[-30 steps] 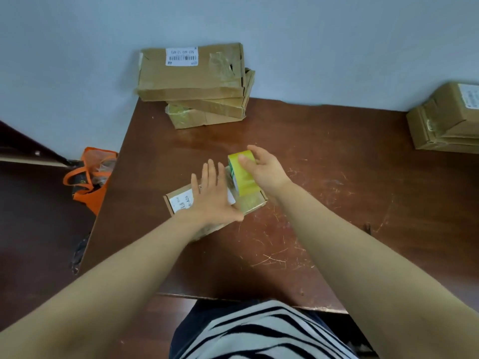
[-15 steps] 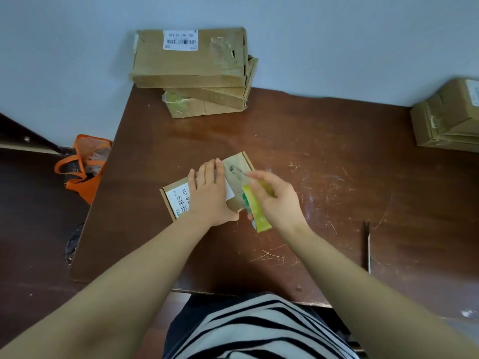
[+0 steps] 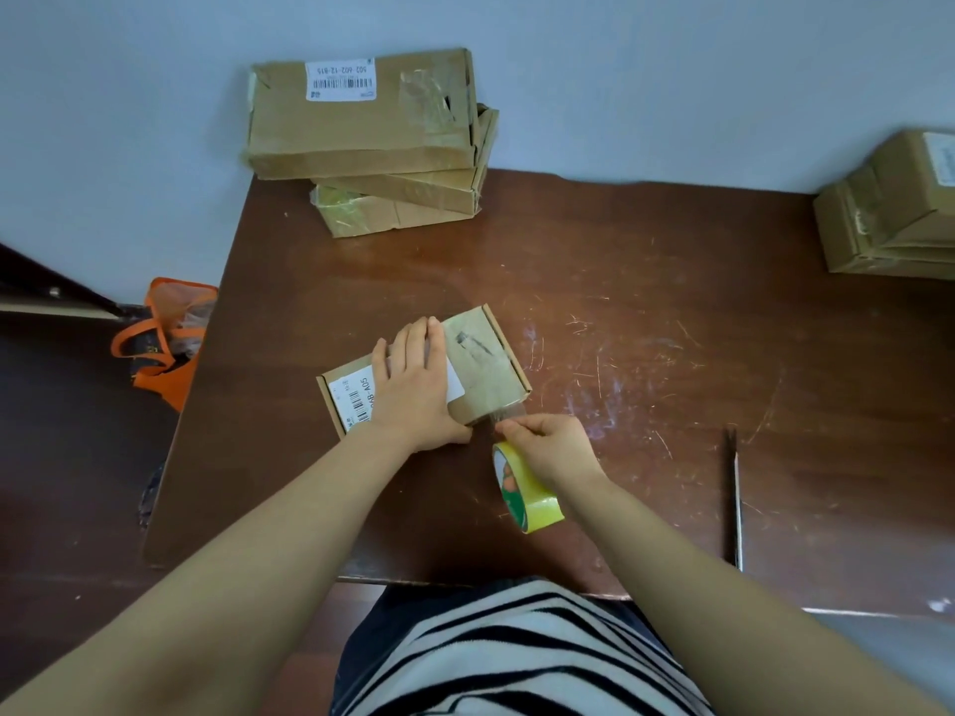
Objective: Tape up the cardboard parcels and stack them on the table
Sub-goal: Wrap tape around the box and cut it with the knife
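Left grip (image 3: 413, 390): fingers straight, flat on the parcel (image 3: 486, 364).
Right grip (image 3: 553, 447): clamped on the yellow tape roll (image 3: 527, 493), pinching its strip at the parcel's near edge.
Parcel: mid-worktop (image 3: 646, 312), well apart from every edge, with bare wood to its right.
Labels: the parcel's ends "A05"; the back stack (image 3: 362, 121) reads "502 602-12-815".

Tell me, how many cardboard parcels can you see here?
6, maybe more: one parcel under the left hand; three in the back-left stack; at least two in the right-edge pile, which the frame cuts off.
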